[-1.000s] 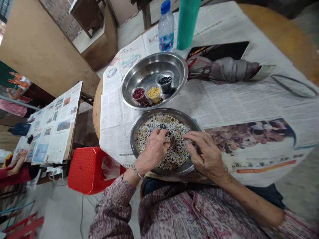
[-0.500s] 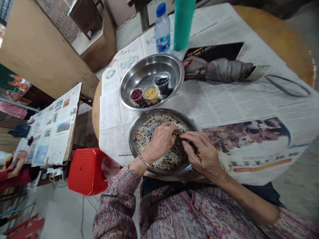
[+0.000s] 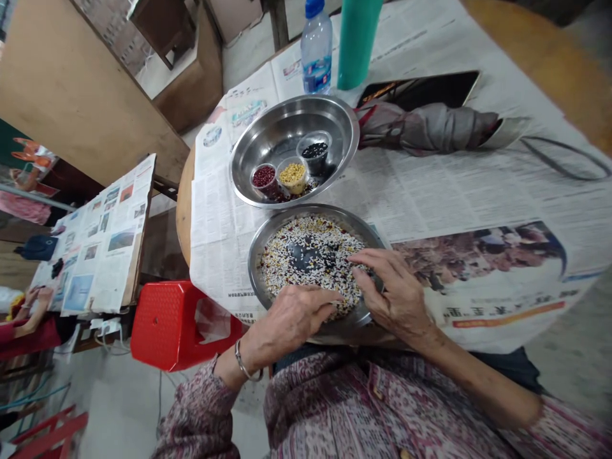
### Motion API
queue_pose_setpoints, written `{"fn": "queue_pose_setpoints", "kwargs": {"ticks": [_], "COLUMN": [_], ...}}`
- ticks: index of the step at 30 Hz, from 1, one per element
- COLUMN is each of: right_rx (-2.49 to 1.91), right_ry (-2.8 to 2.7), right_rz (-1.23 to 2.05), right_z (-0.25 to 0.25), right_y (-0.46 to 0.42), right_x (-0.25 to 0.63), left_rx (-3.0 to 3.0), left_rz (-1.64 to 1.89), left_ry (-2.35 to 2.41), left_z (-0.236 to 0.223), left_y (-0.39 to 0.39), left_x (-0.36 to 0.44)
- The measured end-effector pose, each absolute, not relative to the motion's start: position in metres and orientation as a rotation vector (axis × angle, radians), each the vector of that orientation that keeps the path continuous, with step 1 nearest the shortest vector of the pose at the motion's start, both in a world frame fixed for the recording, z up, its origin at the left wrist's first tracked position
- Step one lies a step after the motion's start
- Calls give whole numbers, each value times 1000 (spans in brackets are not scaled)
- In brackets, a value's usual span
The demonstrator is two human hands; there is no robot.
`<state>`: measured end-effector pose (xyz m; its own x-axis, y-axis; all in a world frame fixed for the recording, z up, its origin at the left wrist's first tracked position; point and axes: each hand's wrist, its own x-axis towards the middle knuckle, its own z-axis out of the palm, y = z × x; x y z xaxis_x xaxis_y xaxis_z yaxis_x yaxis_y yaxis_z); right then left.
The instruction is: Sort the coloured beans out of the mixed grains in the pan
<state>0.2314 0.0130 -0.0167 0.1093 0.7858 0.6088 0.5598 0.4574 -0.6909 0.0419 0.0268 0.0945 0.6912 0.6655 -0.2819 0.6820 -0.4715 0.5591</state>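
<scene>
A round steel plate (image 3: 368,238) holds a layer of mixed white, yellow, dark and red grains (image 3: 287,258), with a dark patch at its middle (image 3: 308,255). My left hand (image 3: 291,317) lies over the grains at the plate's near edge, holding nothing I can see. My right hand (image 3: 394,287) curves over the plate's right side, its fingertips on the grains. Beyond the plate, a steel bowl (image 3: 335,115) holds small clear cups of red beans (image 3: 264,177), yellow grains (image 3: 292,175) and black beans (image 3: 314,150).
Newspaper (image 3: 478,197) covers the round table. Behind the bowl stand a water bottle (image 3: 316,51) and a green flask (image 3: 357,38). A folded umbrella (image 3: 425,127) lies on a dark tablet (image 3: 421,89). A red stool (image 3: 176,325) stands at the table's left.
My left hand has moved from the middle of the plate to its near edge, and the dark patch now shows. My right hand has stayed at the plate's right side.
</scene>
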Motion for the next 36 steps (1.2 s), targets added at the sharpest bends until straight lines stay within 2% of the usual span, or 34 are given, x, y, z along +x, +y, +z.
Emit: {"fn": "queue_pose_setpoints", "kwargs": {"ticks": [4,9,13,19,26,36], "right_rx": [-1216,-1220,-1216,-1203,-1199,-1224], "right_ry": [-1577,-1583,-1583,-1566,-1572,-1555], "right_rz": [226,210,218,238,238,254], "right_z": [-16,-16,-16,-13,-13,-14], "right_y": [13,13,13,13,13,13], "right_x": [232,232,232,231,231,231], "left_rx": [2394,2470,2445,2359,2202,2240], "left_rz": [96,47,-16,158,117,21], "left_ry": [1153,1104,1072,1320,1526,1304], "left_z": [77,57,54,53,66,82], "left_y": [47,76,87,94,65,27], "left_x": [46,65,77,62,13,23]}}
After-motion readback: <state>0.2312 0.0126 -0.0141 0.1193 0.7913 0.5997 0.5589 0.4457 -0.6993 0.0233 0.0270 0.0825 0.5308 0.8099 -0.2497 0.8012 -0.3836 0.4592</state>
